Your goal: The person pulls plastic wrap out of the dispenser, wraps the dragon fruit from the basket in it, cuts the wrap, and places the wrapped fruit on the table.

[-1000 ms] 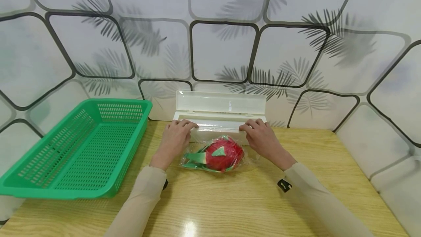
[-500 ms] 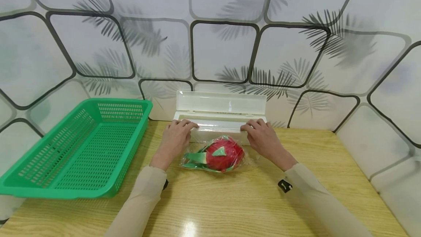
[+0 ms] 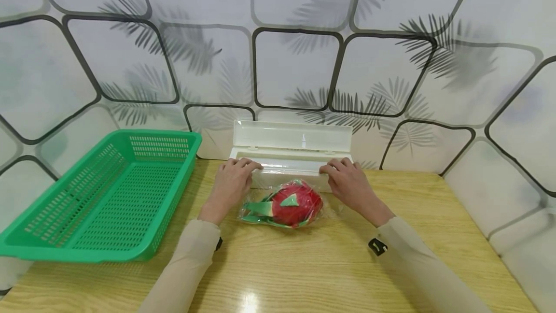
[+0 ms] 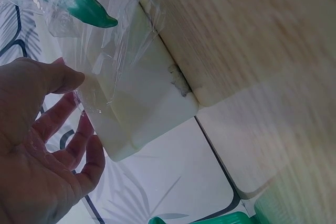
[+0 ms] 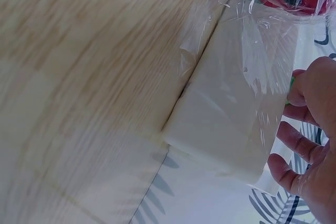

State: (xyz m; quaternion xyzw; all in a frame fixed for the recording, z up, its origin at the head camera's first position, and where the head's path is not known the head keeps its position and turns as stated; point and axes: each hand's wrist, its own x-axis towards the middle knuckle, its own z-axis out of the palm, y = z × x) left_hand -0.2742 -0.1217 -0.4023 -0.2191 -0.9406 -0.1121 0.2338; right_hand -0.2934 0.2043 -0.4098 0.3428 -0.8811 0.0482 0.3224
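Note:
A red dragon fruit with green scales (image 3: 297,204) lies on the table in crinkled clear cling film (image 4: 126,40). The film runs to the front edge of a long white cling film box (image 3: 284,179), whose lid (image 3: 291,135) stands raised behind. At the box's left front edge, my left hand (image 3: 232,180) pinches the film with its thumb and index finger; the other fingers curve loosely. On the right part of that edge, my right hand (image 3: 349,182) pinches a small green slider (image 5: 291,90), mostly hidden by the thumb.
A large green slotted plastic basket (image 3: 173,216) stands on the left of the wooden table (image 3: 295,274). Behind the box rises a patterned wall (image 3: 295,69), and side walls close in left and right.
My right hand has shifted very slightly to the right along the box's front edge. The left hand, the dragon fruit and the box look unmoved.

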